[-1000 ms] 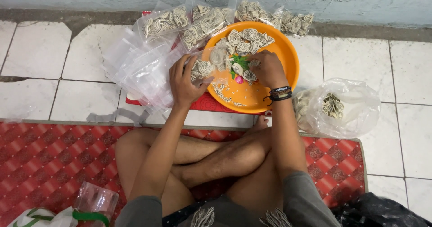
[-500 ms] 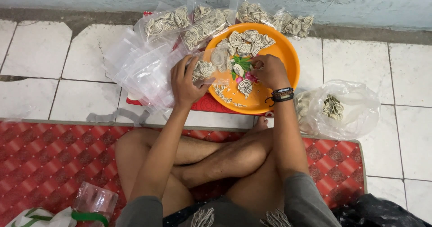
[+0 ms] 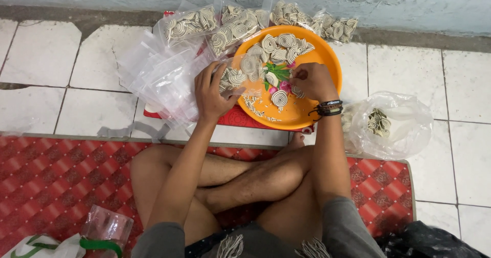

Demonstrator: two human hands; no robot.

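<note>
While left hand [image 3: 212,92] grips a small bag [image 3: 240,76] — mouth rightward — right hand [image 3: 312,81] fingers pinch a spiral piece [image 3: 298,77].

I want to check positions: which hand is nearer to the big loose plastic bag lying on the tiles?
Right. The right hand is over the orange bowl, beside the loose plastic bag. The left hand is farther, across the bowl.
</note>
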